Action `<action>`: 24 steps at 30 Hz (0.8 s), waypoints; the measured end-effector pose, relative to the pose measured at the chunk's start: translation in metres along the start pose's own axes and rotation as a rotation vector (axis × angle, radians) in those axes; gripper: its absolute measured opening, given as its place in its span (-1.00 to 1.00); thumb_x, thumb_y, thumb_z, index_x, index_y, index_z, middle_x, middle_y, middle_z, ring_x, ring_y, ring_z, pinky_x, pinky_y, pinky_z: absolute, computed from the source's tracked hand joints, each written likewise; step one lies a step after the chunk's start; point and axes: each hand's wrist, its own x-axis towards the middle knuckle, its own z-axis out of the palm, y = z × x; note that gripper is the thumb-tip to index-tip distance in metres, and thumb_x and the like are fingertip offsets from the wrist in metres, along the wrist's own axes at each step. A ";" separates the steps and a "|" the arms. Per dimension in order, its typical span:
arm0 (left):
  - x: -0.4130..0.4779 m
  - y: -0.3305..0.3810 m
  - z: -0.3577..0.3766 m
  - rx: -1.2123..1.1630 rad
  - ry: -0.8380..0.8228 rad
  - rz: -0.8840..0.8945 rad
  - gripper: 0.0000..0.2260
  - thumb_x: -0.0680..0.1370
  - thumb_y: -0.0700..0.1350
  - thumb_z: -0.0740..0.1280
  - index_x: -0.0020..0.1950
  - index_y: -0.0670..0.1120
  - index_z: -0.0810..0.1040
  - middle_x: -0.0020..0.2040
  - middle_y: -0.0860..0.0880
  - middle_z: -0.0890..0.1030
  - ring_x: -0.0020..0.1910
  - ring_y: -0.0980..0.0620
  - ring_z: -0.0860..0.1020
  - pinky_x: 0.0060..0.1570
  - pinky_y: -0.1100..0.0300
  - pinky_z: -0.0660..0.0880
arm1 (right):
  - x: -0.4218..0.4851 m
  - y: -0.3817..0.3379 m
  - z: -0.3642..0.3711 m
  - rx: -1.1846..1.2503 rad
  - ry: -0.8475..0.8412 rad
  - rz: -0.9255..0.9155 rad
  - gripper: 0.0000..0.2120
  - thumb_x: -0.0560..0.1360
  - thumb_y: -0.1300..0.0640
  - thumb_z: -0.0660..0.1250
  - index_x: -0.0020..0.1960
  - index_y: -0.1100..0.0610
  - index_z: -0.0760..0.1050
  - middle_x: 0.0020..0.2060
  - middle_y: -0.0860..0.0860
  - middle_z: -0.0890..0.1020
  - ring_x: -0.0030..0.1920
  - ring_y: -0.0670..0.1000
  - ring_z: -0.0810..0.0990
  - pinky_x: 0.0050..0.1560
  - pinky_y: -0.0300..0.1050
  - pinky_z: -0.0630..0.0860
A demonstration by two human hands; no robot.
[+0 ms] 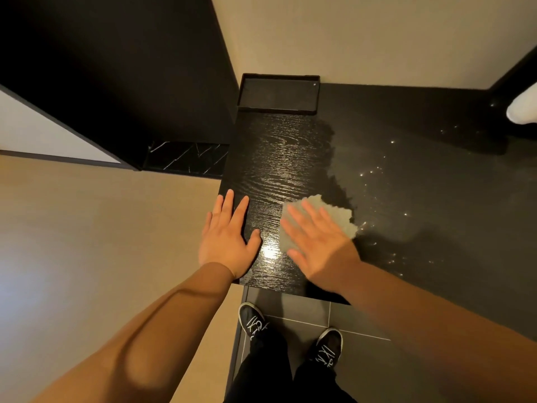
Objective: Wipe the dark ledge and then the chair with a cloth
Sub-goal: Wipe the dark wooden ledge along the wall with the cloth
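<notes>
The dark ledge (273, 158) is a narrow slab of black wood grain. Its long axis runs from the near edge, just above the person's feet, straight away to the far wall. A bright glare sits on its near part between the two hands.

The left hand (229, 242) lies flat, palm down, on the ledge's near left edge. Its fingers are straight and slightly spread, pointing far, and the thumb is splayed to the right.

The right hand (319, 245) presses palm down on the cloth (340, 213), fingers straight and fanned, pointing far and a little left. This hand is motion-blurred. The cloth is a pale, crumpled piece on the ledge's near right side. It shows beyond the fingertips and to the right of the hand, with a ragged outline and no clear long axis.

At the ledge's far end a shallow black rectangular tray (316, 94) lies crosswise against the wall. Right of the ledge spreads a dark surface (421, 175) with glinting specks; whether it is level with the ledge cannot be told. Left of the ledge stands a black marble-veined panel (186, 158). Two black shoes (252, 318) stand on grey floor tiles (305, 309).
</notes>
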 end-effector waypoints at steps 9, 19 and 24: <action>0.001 -0.001 0.001 -0.019 0.031 0.011 -0.33 0.64 0.27 0.15 0.71 0.14 0.06 0.74 -0.01 -0.04 0.71 -0.06 -0.09 0.66 -0.10 0.01 | -0.020 0.020 -0.001 0.000 0.064 0.060 -0.41 0.68 -0.16 0.13 0.64 0.05 0.21 0.65 0.04 0.13 0.66 0.14 -0.01 0.58 0.23 0.12; -0.003 -0.001 0.004 0.001 0.057 -0.017 -0.39 0.66 0.26 0.07 0.71 0.17 0.07 0.73 0.01 0.00 0.71 -0.03 -0.08 0.66 -0.17 -0.04 | -0.084 0.022 0.004 -0.029 -0.049 -0.067 -0.41 0.69 -0.16 0.10 0.66 0.00 0.13 0.67 -0.02 0.04 0.66 0.07 -0.08 0.61 0.16 0.08; -0.006 0.010 0.004 0.115 0.067 -0.056 -0.44 0.70 0.23 0.01 0.71 0.15 0.09 0.73 -0.03 0.05 0.71 -0.08 -0.02 0.65 -0.19 -0.12 | -0.089 0.024 -0.009 -0.032 -0.093 0.261 -0.39 0.68 -0.16 -0.12 0.67 0.03 0.06 0.67 0.03 0.00 0.66 0.15 -0.12 0.61 0.23 0.04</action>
